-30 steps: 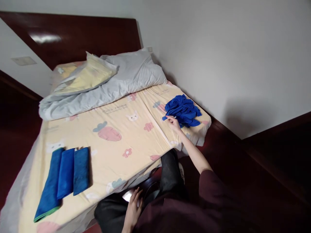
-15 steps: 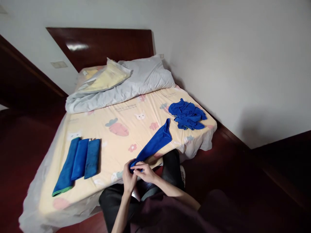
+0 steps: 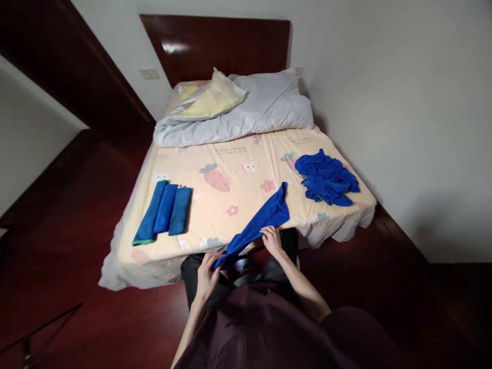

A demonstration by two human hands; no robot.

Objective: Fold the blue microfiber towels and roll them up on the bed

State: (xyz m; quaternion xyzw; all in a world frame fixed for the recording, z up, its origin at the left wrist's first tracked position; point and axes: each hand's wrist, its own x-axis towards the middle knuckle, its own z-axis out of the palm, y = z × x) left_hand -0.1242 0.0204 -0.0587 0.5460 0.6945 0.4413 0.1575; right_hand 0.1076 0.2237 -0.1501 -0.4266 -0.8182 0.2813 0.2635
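Head view: left hand (image 3: 208, 275) pinches near end of tapering bright-blue fabric cloth (image 3: 266, 214); right hand (image 3: 272, 242) at its side edge, can't tell if pinching; cloth slants across front edge of cream printed-sheet bed (image 3: 209, 221); if left pinch slips, overhang could drag it floorward.

Here's a loose top (image 3: 265, 328), deep maroon, filling the near middle, soft creases running through it! Off to the right, a wide sleeve (image 3: 353, 328) in that same maroon! Dark trousers (image 3: 194, 271), close to black, the cloth rounding over both knees! And farther out, both bare, left hand (image 3: 207, 277) and right hand (image 3: 272, 242)
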